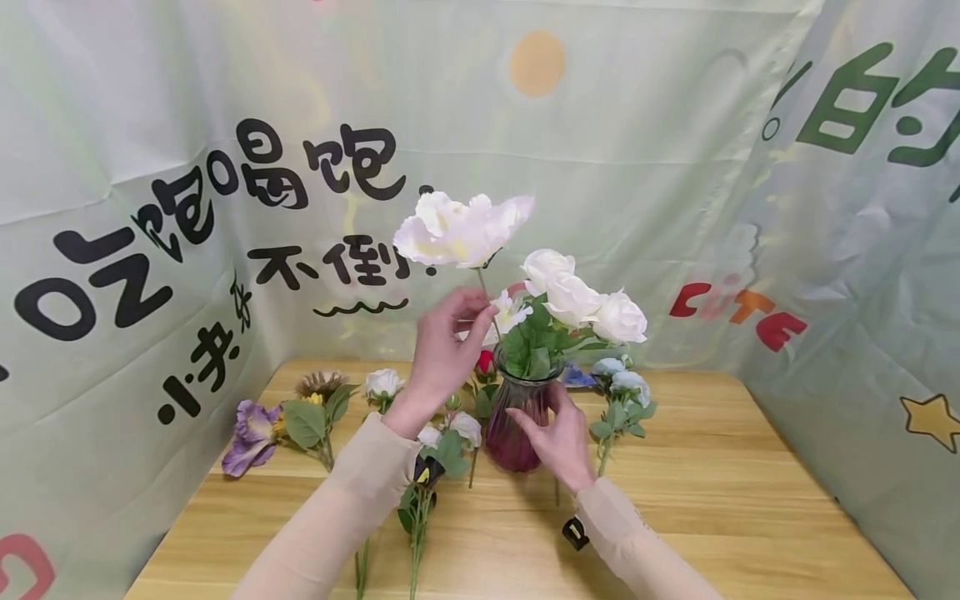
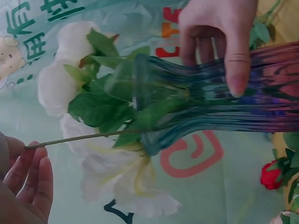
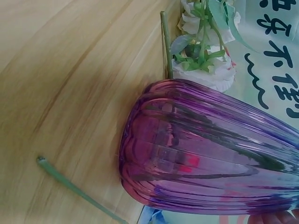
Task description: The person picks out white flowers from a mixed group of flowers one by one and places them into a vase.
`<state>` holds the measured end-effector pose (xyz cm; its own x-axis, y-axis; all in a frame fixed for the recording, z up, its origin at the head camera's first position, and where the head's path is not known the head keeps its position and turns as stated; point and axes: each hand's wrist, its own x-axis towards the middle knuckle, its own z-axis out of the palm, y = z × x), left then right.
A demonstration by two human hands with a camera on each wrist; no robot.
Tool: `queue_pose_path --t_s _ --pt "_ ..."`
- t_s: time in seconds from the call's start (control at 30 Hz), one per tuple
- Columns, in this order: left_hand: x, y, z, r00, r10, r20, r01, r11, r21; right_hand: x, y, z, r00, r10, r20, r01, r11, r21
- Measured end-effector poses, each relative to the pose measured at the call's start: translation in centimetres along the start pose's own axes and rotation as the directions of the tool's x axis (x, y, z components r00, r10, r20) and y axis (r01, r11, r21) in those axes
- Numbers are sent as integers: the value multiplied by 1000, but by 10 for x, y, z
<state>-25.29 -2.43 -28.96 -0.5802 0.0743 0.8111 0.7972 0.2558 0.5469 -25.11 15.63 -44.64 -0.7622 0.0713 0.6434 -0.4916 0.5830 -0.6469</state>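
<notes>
The left grip [image 1: 447, 340] pinches the stem [image 1: 482, 285] of a large white flower [image 1: 461, 229], the stem running to the vase's mouth. The right grip [image 1: 553, 437] curls round the purple glass vase [image 1: 513, 433], upright on the worktop [image 1: 735, 475]. White roses [image 1: 573, 298] rise from it. Left lies a purple flower [image 1: 250, 439]; right, blue flowers [image 1: 630, 386].

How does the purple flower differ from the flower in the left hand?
The held flower is mostly white, the purple flower violet. The held flower is raised, the left hand pinching its stem; the purple flower lies on the table. Both have wavy petals.
</notes>
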Motion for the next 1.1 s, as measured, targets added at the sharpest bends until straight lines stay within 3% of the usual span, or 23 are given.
queue_pose_path --t_s 0.53,0.77,0.97,1.1 --pt "-12 -11 6 991 -77 109 66 993 98 1 3 0 1000 -13 -7 13 1000 1" --pt "-18 -17 7 987 -128 99 112 981 157 0 2 -1 1000 -22 6 23 1000 -7" --pt "-23 -26 5 989 -126 82 102 963 251 0 1 -1 1000 -26 7 26 1000 7" --pt "-24 -33 5 979 -189 76 168 960 226 0 1 -1 1000 -13 12 12 1000 19"
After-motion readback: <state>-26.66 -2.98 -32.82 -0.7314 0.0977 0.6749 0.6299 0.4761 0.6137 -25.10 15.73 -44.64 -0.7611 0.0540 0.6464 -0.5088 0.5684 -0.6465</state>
